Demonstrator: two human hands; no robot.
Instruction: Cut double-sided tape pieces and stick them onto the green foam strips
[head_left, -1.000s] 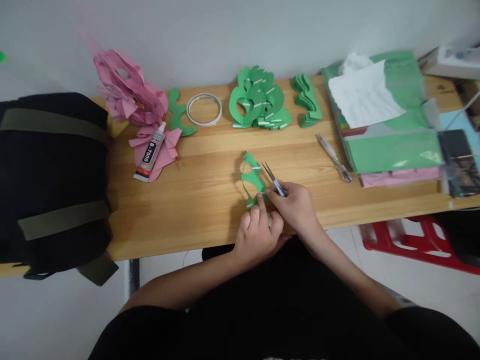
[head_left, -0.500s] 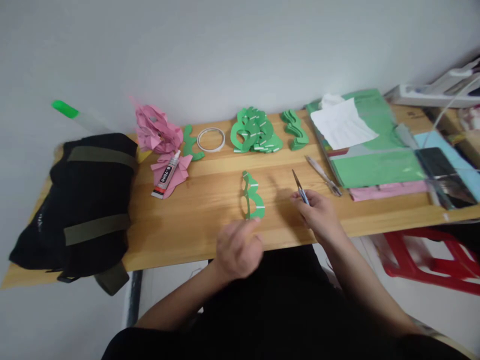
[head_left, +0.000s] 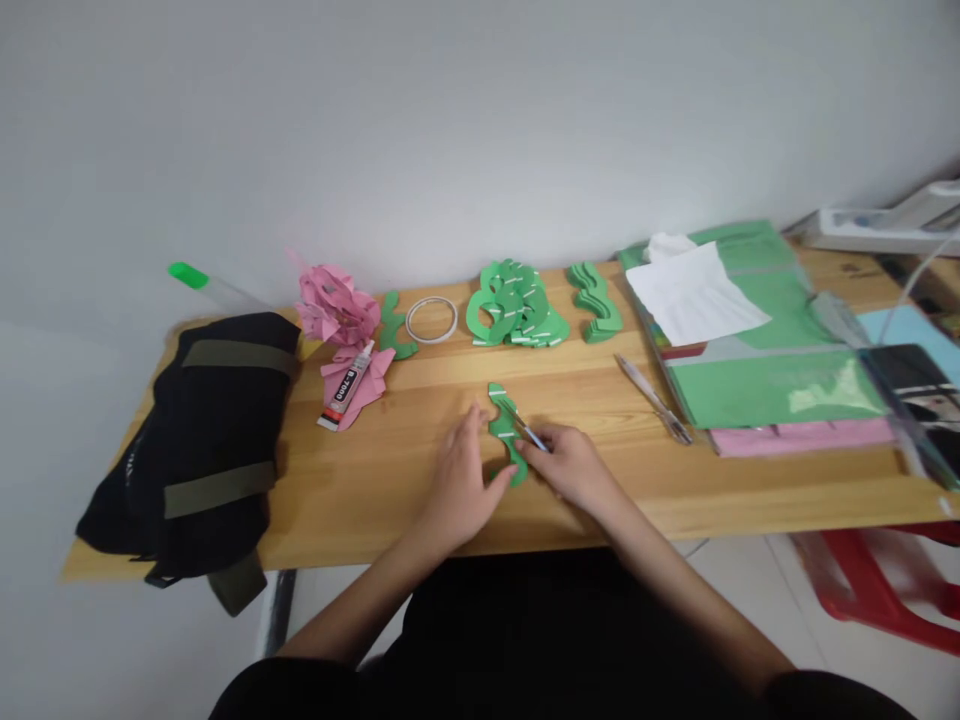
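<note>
In the head view, a green wavy paper cutout (head_left: 504,425) with white strips across it lies on the wooden table in front of me. My left hand (head_left: 466,480) rests at its left side, fingers stretched out and thumb at the cutout's lower end. A slim pointed metal tool (head_left: 532,436) is gripped in my right hand (head_left: 564,462), its tip over the upper part of the cutout. Whether the tool is scissors or tweezers I cannot make out. My right fingertips lie close to the cutout's right edge.
Behind are green striped cutouts (head_left: 510,305), stacked green pieces (head_left: 596,305), a tape roll (head_left: 431,320) and pink paper (head_left: 337,305). A glue tube (head_left: 346,385) and black bag (head_left: 217,430) lie left. A pen (head_left: 652,398), paper pack (head_left: 780,385) and phone (head_left: 915,390) lie right.
My right hand has brought the pointed tool left, over the green cutout. My left hand has opened out beside the cutout, which now lies flatter. The camera view has shifted.
</note>
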